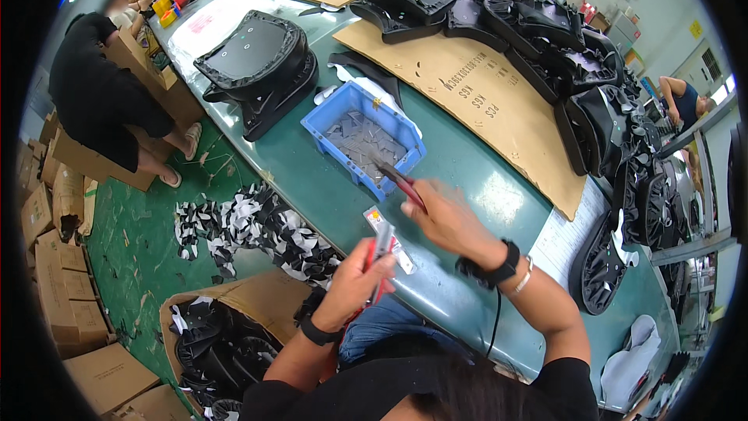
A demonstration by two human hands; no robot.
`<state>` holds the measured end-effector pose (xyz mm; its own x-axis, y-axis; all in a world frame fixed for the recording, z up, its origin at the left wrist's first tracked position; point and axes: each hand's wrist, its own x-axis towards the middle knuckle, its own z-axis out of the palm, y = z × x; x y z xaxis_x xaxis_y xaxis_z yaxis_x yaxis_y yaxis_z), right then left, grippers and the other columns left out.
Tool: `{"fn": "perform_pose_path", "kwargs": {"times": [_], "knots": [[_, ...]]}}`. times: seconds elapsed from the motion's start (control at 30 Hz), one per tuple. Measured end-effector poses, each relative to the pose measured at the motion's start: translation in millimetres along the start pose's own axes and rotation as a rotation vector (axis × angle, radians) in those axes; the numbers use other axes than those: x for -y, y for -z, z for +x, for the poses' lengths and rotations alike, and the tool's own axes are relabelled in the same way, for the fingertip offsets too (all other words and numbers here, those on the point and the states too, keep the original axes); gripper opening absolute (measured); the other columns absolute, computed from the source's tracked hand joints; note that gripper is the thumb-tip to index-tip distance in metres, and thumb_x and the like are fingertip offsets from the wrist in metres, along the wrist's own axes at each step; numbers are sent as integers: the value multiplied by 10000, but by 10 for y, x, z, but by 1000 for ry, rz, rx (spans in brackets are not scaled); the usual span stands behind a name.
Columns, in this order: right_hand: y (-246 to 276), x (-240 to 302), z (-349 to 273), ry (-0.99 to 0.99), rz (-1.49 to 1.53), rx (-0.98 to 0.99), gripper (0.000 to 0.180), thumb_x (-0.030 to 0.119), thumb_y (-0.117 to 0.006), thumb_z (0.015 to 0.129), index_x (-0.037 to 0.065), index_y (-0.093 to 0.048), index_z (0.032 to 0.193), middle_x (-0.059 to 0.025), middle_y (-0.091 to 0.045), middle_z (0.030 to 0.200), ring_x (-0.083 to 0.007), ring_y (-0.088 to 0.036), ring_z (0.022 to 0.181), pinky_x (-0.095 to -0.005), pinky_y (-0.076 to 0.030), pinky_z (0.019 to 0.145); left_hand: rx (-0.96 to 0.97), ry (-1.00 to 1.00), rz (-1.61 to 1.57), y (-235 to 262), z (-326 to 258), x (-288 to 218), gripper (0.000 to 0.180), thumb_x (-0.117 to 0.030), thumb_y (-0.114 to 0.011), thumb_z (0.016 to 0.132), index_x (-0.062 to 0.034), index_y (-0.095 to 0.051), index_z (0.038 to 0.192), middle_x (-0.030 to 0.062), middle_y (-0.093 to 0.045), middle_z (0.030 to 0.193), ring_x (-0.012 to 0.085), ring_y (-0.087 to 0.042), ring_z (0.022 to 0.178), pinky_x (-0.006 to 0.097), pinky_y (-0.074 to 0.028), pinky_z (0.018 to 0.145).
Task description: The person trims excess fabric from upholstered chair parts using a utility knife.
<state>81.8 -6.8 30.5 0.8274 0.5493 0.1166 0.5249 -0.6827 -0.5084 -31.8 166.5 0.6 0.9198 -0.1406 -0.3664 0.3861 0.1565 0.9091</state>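
My left hand (355, 281) is closed round a red and silver tool (382, 243) that resembles a staple gun; my fingers cover part of it. Red-handled pliers (403, 185) are gripped in my right hand (448, 218), which is slightly blurred. Their jaws point into a blue plastic bin (321, 139). Inside it lie many small grey metal strips (362, 136), which look like staples. Between my hands and the bin, a small white box (397, 248) with an orange spot rests on the table.
The green table (460, 164) carries black padded chair parts (253, 58) at left and a heap of them (538, 23) on cardboard (467, 78). Fabric scraps (257, 226) litter the floor beside an open carton (234, 296). A person in black (109, 78) stands at far left.
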Motion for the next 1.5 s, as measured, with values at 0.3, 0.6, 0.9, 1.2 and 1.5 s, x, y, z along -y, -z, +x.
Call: {"fn": "perform_pose_path", "kwargs": {"times": [0.3,0.6,0.9,1.2,1.5], "knots": [[14,-1200,-250,-96,-387,-431,487,374,-726,798,61,-553,1129,-166,-568,1073,-355,-526,1061,-503,-364,894,-131,-75,-409,-554,496,116,374,-303,-442,1030,-39,-394,1291,146,-584,1135,259,-653,966,360,-572,740],[512,-347,-1452,-188,637,-453,464,231,-579,949,31,-441,1345,-125,-577,1111,-240,-574,1042,-372,-463,910,461,-174,-334,-1751,560,-255,720,-555,-372,993,-52,-228,1487,109,-307,1495,256,-294,1391,427,-278,1124],[1312,-1222,-3802,-1191,348,-1215,249,212,-603,917,63,-513,1094,-11,-567,872,-85,-535,648,-245,-475,529,481,-435,444,-3820,1518,271,616,-297,-597,918,-13,-367,1413,227,-407,1420,330,-368,1350,375,-315,1092],[909,-992,-3767,-1016,507,-689,372,198,-688,853,48,-565,1171,-45,-585,904,-117,-544,769,-262,-466,661,724,-201,844,-2296,582,181,457,-227,-711,813,-110,-497,1200,187,-531,1033,313,-576,875,406,-488,800],[665,-617,-2793,-542,632,-150,390,173,-719,818,33,-599,1162,-154,-637,1077,-356,-602,965,-377,-472,856,673,-406,1001,-1205,-282,-600,193,-99,-707,829,-84,-695,1021,62,-684,955,212,-674,817,297,-525,691]]}}
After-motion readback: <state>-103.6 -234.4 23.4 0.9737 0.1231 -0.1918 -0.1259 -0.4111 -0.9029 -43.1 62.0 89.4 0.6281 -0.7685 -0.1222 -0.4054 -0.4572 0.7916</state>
